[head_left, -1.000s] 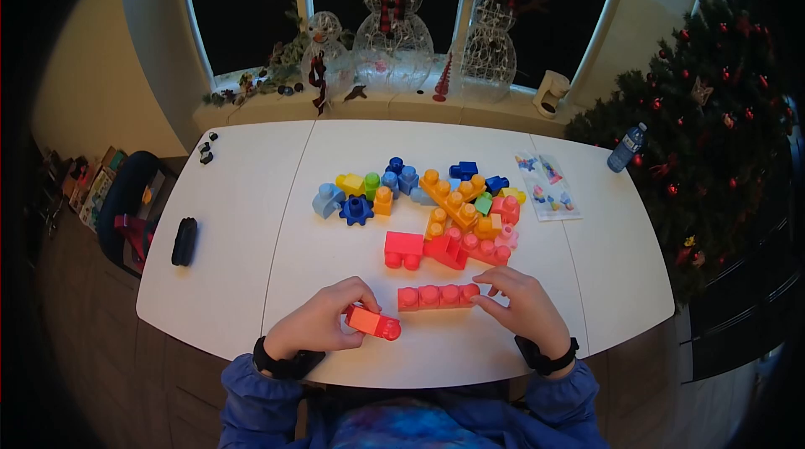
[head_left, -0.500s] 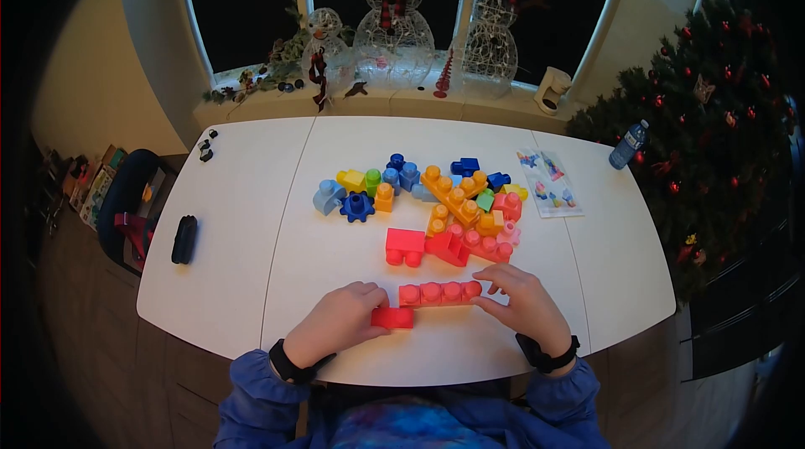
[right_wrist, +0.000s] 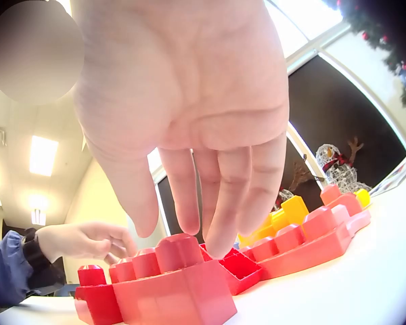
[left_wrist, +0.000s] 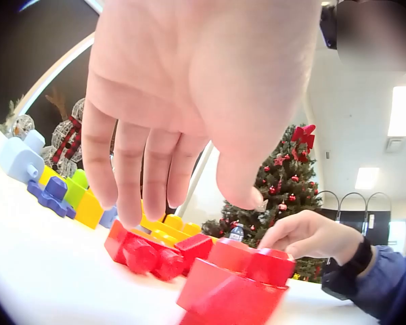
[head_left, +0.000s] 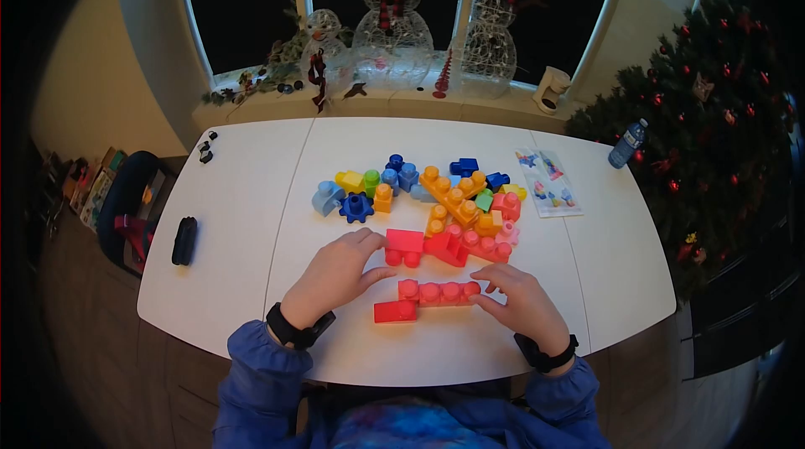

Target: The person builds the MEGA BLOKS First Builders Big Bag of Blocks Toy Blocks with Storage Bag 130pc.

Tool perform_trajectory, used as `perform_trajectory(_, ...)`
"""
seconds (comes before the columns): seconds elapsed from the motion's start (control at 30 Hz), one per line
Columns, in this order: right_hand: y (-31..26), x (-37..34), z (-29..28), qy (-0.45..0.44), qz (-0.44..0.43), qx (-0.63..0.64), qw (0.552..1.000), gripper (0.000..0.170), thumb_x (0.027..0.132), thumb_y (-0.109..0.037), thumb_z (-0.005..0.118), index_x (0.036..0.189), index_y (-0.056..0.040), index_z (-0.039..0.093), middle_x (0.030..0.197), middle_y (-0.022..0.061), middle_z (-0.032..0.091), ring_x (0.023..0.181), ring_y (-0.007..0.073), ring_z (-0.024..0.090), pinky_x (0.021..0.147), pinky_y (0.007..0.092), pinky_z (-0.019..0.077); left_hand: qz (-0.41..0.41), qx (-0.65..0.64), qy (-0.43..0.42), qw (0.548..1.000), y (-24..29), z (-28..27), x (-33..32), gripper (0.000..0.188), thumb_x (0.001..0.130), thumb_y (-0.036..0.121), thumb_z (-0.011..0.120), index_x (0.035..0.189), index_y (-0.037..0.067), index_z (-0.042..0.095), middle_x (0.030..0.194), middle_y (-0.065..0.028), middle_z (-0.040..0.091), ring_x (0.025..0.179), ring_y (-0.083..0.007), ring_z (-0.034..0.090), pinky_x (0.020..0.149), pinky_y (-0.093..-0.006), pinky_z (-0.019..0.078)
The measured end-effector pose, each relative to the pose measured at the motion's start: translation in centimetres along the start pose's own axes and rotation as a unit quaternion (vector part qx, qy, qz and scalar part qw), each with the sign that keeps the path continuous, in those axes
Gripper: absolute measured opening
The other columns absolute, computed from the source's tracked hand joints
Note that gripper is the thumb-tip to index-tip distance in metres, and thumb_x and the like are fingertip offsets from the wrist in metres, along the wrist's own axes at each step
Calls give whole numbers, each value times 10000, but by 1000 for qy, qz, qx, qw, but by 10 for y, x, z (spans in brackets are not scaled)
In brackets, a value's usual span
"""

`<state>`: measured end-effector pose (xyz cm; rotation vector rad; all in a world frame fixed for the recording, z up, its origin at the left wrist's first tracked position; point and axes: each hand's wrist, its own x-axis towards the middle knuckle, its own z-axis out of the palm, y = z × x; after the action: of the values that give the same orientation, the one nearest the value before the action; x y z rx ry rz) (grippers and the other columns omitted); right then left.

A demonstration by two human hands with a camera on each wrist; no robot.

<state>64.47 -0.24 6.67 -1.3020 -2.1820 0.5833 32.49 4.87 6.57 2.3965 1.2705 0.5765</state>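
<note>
My left hand (head_left: pixel 331 275) holds nothing, fingers extended and thumb apart, beside a red block with rounded studs (head_left: pixel 404 245). A small red brick (head_left: pixel 392 311) sits on the white table (head_left: pixel 335 357) at the front left end of a long pinkish-red brick with a row of studs (head_left: pixel 440 294). My right hand (head_left: pixel 527 305) hovers with loosely bent fingers and thumb around the long brick's right end. In the right wrist view its fingertips (right_wrist: pixel 220 247) are right at the end stud. A hollow red wedge-shaped block (head_left: pixel 447 249) lies just behind the long brick.
Behind are an orange studded block (head_left: pixel 453 197), a dark blue gear-shaped piece (head_left: pixel 356 207) and other coloured blocks. A picture sheet (head_left: pixel 549 183) and a water bottle (head_left: pixel 627 145) stand to the right. A black case (head_left: pixel 184 241) is on the left.
My left hand has set the small red brick down against the long brick's left end, let go, and moved up and left towards the studded red block. My right hand has barely moved.
</note>
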Motion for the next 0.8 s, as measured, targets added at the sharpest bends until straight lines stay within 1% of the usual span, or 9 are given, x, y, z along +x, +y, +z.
perform_trajectory(0.07,-1,1,-1,4,2,5,1000,293,896,-192,803,1136,-54,707,1072,111,722,832,269,719,744,372,588,36,25,35,998,-17,12,18,507,855,276,844,1255,53,627,1211,-149,657,1095,-346,654,916,-421,542)
perform_trajectory(0.17,-2,0,-2,7,2,1,1000,304,896,-206,808,1140,-55,707,1074,108,722,827,261,721,737,364,589,48,22,-17,998,-31,26,38,565,832,239,853,1305,51,607,1265,-174,627,1149,-354,624,957,-424,524)
perform_trajectory(0.27,-1,-1,-4,8,1,-4,1000,310,895,-219,813,1137,-55,709,1089,109,724,831,260,724,736,356,590,17,23,-52,998,-33,32,49,604,798,248,876,1299,27,621,1226,-192,646,1121,-363,640,943,-424,536)
perform_trajectory(0.37,2,-1,-6,18,5,-6,1000,345,886,-220,823,1161,-53,701,1128,117,722,837,262,729,736,354,593,3,18,-52,998,-33,30,51,624,786,282,886,1280,-8,637,1176,-206,675,1068,-364,668,908,-413,552)
perform_trajectory(0.47,-2,4,-8,34,-8,3,999,403,881,-208,827,1231,-62,688,1221,130,699,891,271,732,761,362,599,24,-35,24,999,-26,20,47,616,795,326,888,1237,-37,658,1096,-207,704,977,-341,696,860,-393,563)
perform_trajectory(0.57,-18,16,-5,81,-62,-34,994,466,866,-192,831,1288,-72,673,1314,140,660,953,286,724,800,368,601,5,-116,12,993,1,1,42,606,820,356,877,1223,-45,668,1043,-203,713,914,-316,702,834,-378,562)
perform_trajectory(0.67,-27,27,1,100,-134,-75,983,486,854,-171,828,1302,-74,667,1339,133,634,999,301,712,821,371,597,46,-146,-2,988,20,1,37,609,835,381,864,1227,-45,675,1015,-198,716,887,-310,702,830,-371,563)
perform_trajectory(0.77,-26,33,8,83,-175,-84,977,473,845,-148,826,1282,-63,667,1294,127,635,980,307,711,802,374,595,65,-162,-4,985,34,1,30,613,847,405,849,1233,-40,679,1007,-192,721,864,-306,701,813,-368,564)
perform_trajectory(0.8,-26,33,8,76,-172,-81,979,462,847,-139,821,1275,-59,667,1275,126,634,968,305,710,794,378,594,56,-162,-18,985,35,0,29,628,848,413,847,1252,-35,672,1030,-193,716,891,-308,696,832,-371,560)
